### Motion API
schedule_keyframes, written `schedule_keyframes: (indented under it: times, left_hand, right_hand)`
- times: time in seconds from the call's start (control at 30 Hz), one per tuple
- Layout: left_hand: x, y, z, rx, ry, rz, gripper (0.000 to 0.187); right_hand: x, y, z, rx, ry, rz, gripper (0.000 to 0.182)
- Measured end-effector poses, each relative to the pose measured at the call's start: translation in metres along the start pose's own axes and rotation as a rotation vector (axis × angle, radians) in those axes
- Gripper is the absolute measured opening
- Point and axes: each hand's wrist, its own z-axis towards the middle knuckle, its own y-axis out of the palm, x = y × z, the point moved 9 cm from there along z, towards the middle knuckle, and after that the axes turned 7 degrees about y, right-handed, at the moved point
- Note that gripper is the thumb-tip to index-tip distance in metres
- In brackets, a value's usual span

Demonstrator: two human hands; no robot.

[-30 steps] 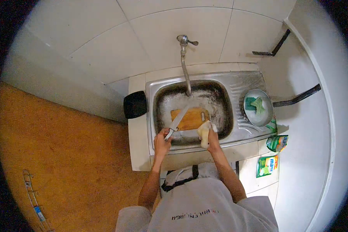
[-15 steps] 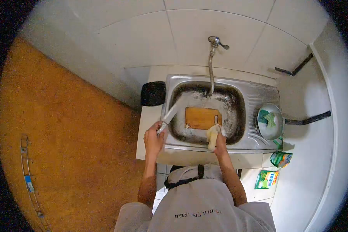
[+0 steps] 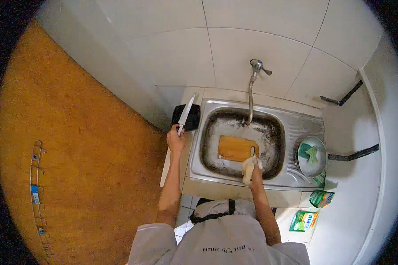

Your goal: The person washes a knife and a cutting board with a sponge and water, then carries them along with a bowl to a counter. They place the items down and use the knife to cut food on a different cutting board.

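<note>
While the left hand [image 3: 176, 141] grips the knife [image 3: 186, 113], long and pale-bladed, the right hand [image 3: 256, 176] clutches a yellowish wad [image 3: 248, 170]!

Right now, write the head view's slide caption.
Left hand holds a knife over a black tray; right hand grips a pale cloth near a wooden board.

I take this for a kitchen, seen from afar: my feed gives me a steel sink [image 3: 196, 161] with a ribbed drainboard [image 3: 304, 126], a tap [image 3: 250, 99] on the tiled wall [image 3: 256, 46], a wooden cutting board [image 3: 234, 148], a long-bladed knife [image 3: 187, 110], and a green scrubber [image 3: 311, 154] in a round dish [image 3: 315, 170].
</note>
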Motion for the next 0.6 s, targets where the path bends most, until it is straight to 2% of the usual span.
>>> schedule_keyframes:
  times: [0.03, 0.1, 0.13, 0.2, 0.23, 0.3, 0.4, 0.53, 0.6]
  left_hand:
    - [-0.009, 0.01, 0.002, 0.001, 0.005, -0.001, 0.026]
    - [-0.016, 0.017, 0.005, 0.093, 0.114, 0.097, 0.025]
    - [-0.016, 0.019, 0.006, 0.091, 0.118, 0.094, 0.025]
    - [-0.019, 0.024, 0.008, 0.045, 0.059, 0.041, 0.024]
    - [-0.015, 0.024, 0.008, 0.04, 0.06, 0.038, 0.024]
    - [-0.017, 0.029, 0.01, -0.085, -0.064, 0.198, 0.025]
    - [-0.01, 0.028, 0.011, -0.113, -0.057, 0.253, 0.028]
    - [-0.001, 0.022, 0.011, -0.08, 0.007, 0.353, 0.031]
    - [0.009, 0.012, 0.01, -0.093, -0.049, 0.385, 0.037]
  right_hand:
    - [0.016, -0.014, 0.017, -0.001, -0.003, 0.003, 0.039]
    - [0.024, -0.036, 0.058, -0.049, -0.464, -0.369, 0.04]
    - [0.005, -0.021, 0.039, -0.045, -0.466, -0.366, 0.04]
    - [0.009, -0.01, 0.018, 0.006, 0.026, 0.041, 0.041]
    - [0.011, -0.014, 0.022, 0.012, 0.025, 0.042, 0.041]
    - [0.014, -0.015, 0.027, -0.039, 0.039, 0.07, 0.043]
    - [0.016, -0.02, 0.02, 0.058, 0.149, -0.01, 0.044]
    - [0.023, -0.03, 0.034, 0.08, 0.107, -0.071, 0.044]
    - [0.012, -0.02, 0.019, 0.07, 0.095, 0.008, 0.043]
